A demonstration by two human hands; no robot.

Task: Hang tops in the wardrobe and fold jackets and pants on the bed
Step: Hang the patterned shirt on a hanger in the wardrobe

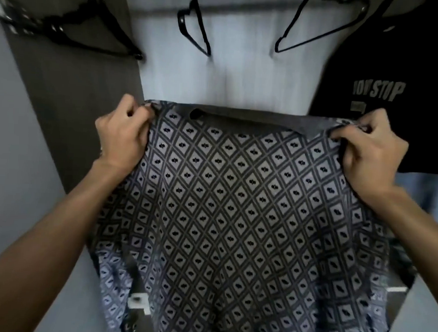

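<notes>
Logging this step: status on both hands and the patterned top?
Left hand, right hand: each pinches a shoulder of the patterned top. Top spread, not yet hung. Empty hanger above, black T-shirt at right.

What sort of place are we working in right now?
Most likely an open wardrobe: empty black hangers hang overhead, a black printed T-shirt hangs at right, and the left hand and right hand grip a patterned top below them.
</notes>
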